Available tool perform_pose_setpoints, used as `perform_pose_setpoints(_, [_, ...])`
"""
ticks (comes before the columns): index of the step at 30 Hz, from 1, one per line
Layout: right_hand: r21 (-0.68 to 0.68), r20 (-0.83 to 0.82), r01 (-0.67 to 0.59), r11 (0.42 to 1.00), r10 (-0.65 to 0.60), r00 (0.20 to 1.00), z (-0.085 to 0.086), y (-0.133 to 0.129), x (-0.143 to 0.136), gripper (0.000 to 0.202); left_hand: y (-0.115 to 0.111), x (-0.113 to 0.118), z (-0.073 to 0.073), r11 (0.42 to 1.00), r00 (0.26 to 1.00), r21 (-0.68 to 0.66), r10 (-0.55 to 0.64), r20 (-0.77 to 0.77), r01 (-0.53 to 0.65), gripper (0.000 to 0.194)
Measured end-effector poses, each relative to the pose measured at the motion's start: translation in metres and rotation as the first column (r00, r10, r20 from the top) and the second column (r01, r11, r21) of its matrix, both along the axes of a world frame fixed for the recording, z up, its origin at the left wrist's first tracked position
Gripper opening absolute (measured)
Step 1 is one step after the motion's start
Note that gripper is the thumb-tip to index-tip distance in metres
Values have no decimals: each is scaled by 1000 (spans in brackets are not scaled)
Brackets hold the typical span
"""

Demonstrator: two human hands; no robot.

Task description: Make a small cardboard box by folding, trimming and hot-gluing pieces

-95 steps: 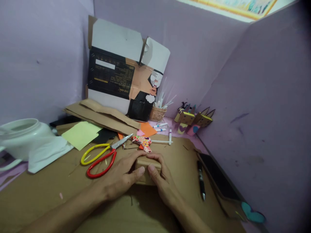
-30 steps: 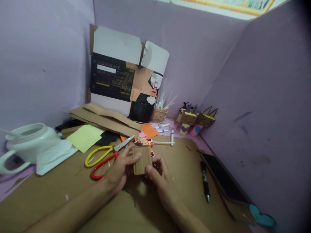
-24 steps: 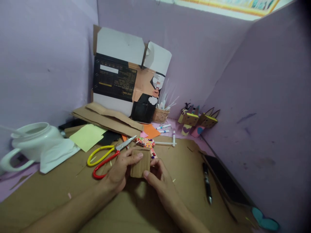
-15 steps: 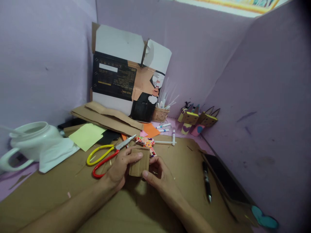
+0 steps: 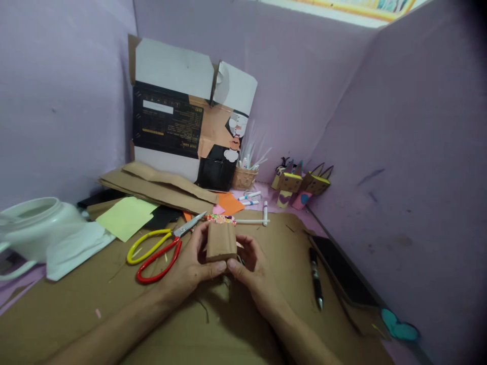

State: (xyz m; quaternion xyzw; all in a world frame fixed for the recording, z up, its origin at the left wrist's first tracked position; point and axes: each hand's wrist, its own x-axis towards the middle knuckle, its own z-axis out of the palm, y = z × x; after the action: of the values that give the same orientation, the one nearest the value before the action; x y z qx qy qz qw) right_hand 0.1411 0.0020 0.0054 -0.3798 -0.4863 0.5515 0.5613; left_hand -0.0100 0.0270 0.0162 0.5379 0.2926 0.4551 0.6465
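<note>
A small folded cardboard box (image 5: 221,241) is held between my two hands over the brown cardboard sheet (image 5: 160,329). My left hand (image 5: 198,261) grips its left side, the thumb along the lower edge. On the right side, my right hand (image 5: 251,263) holds it, with its thumb at the bottom corner. Both thumb tips nearly meet below the box. Scissors (image 5: 163,248) with yellow and red handles lie left of my left hand, blades pointing up and right. Just behind the box sits a colourful patterned piece (image 5: 220,219), partly hidden by it.
A white teapot-like pot (image 5: 41,223) stands at left beside yellow-green paper (image 5: 127,218). Markers (image 5: 265,213), a small basket (image 5: 244,177) and cardboard figures (image 5: 289,185) are at the back. A pen (image 5: 315,279) and a dark phone-like slab (image 5: 346,271) lie at right.
The cardboard piece has been tilted, so its broad face and bottom edge now show. My left thumb has moved from its face down to the lower edge. The view has shifted slightly right.
</note>
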Motion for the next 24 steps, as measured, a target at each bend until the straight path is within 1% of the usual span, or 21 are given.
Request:
perform_pose_setpoints(3, [8,0,-2,1000,2,1000,0,0,0,53,1,-1,-2,1000,1000,20,-13,-4,13,83])
perform_pose_setpoints(6, [13,4,-19,1000,19,1000,0,1,1,53,2,-1,-5,998,998,28,54,-13,-54,82])
perform_pose_setpoints(8, [19,-5,-37,999,37,999,0,1,2,56,3,-1,-5,991,993,79,114,-33,-111,79])
perform_pose_setpoints(11, [40,-45,-48,998,50,998,-1,2,3,63,3,0,-4,972,976,180,173,-131,-148,75])
perform_pose_setpoints(14, [51,-52,-46,998,49,997,-3,2,2,74,-1,3,-4,963,940,223,210,-269,-151,73])
perform_pose_setpoints(16, [61,-13,-41,997,42,999,-4,2,2,80,-4,6,-5,963,921,233,206,-331,-132,73])
perform_pose_setpoints(18, [82,64,-28,996,23,998,-6,2,3,82,-6,8,-6,965,909,230,208,-360,-129,71])
perform_pose_setpoints(21, [148,212,5,989,-37,977,-7,2,5,76,-6,9,-8,957,900,234,251,-357,-174,69])
perform_pose_setpoints(24, [213,288,29,977,-91,953,-8,1,5,67,-6,7,-8,946,891,271,274,-362,-180,67])
